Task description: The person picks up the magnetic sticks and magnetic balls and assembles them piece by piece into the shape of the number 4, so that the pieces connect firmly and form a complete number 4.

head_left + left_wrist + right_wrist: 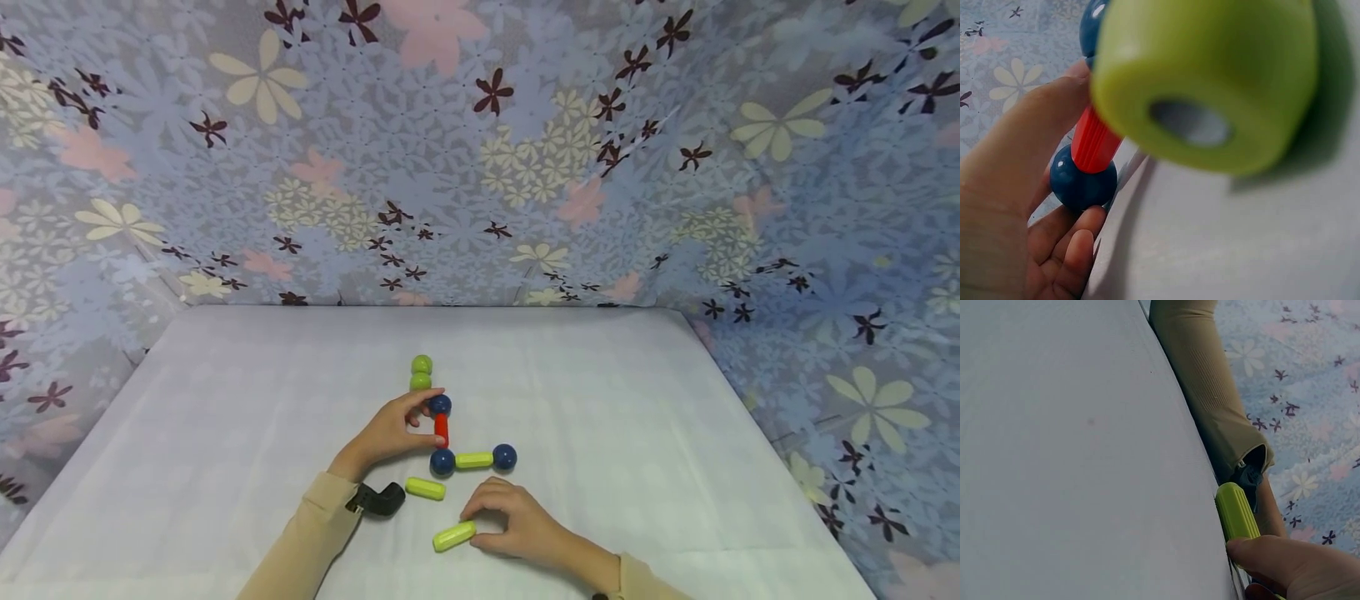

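My left hand (pixel 392 427) grips a red magnetic building stick (pixel 441 428) between thumb and fingers. A blue ball (pixel 440 404) sits at its far end and another blue ball (pixel 442 462) at its near end. From the near ball a yellow-green stick (pixel 474 460) runs right to a third blue ball (pixel 505 457). In the left wrist view, fingers curl beside the ball (pixel 1083 179) at one end of the red stick. Closer to the front, my right hand (pixel 517 521) pinches one end of a loose yellow-green stick (pixel 453 536) with thumb and fingertips.
Another yellow-green stick (pixel 425 488) lies beside my left wrist; its end shows a grey disc in the left wrist view. Two green balls (pixel 422 365) touch each other beyond my left hand. The white-covered table (pixel 600 383) meets a flowered cloth backdrop (pixel 450 208).
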{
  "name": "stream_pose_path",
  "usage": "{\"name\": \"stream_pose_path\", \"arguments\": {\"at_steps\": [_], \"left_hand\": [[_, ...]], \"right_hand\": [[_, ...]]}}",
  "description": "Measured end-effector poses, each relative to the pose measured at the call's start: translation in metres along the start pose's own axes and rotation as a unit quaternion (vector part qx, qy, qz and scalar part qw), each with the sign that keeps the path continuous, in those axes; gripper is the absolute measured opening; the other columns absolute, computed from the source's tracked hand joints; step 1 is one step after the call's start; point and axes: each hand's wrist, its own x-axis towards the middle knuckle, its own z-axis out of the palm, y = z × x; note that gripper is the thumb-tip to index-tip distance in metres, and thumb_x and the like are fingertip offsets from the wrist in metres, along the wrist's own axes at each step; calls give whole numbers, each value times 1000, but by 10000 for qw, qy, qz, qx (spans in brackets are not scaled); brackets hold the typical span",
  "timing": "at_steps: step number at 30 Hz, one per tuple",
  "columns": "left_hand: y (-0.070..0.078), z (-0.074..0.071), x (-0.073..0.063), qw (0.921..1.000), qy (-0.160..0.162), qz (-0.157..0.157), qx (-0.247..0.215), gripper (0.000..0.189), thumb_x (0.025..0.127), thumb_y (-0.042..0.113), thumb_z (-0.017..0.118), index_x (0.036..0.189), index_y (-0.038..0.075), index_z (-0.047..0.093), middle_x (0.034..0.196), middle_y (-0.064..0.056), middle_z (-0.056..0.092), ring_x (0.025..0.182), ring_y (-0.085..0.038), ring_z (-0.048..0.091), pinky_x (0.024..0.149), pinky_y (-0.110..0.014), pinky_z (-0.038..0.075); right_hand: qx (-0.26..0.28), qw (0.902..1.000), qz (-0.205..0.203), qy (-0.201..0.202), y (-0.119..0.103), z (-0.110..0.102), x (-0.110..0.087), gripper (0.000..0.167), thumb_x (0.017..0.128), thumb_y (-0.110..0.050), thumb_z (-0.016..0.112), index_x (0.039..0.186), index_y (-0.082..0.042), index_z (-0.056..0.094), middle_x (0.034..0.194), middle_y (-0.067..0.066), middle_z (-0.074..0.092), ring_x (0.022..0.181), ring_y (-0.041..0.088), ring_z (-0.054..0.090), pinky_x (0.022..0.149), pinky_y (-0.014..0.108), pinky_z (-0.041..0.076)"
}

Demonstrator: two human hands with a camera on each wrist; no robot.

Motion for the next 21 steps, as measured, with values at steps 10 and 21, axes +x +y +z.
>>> {"name": "stream_pose_path", "arguments": {"at_steps": [10, 21], "left_hand": [[0, -3, -2, 10000, 60, -12, 42, 74, 74, 30, 82, 137, 8, 50, 100, -7, 62, 84, -12, 52, 75, -20, 48], [3, 0, 0, 10000, -8, -64, -11, 74, 75, 31, 81, 138, 9, 49, 102, -7, 62, 83, -12, 53, 76, -21, 48]], "right_hand": [[51, 9995, 181, -238, 1, 3, 6, 23, 81, -17, 75, 103, -14, 70, 98, -3, 69, 95, 6, 60, 87, 22, 49], [938, 9925, 787, 7, 5, 1, 1, 22, 79, -14, 77, 100, -9, 70, 96, 7, 70, 93, 9, 62, 86, 24, 50]]}}
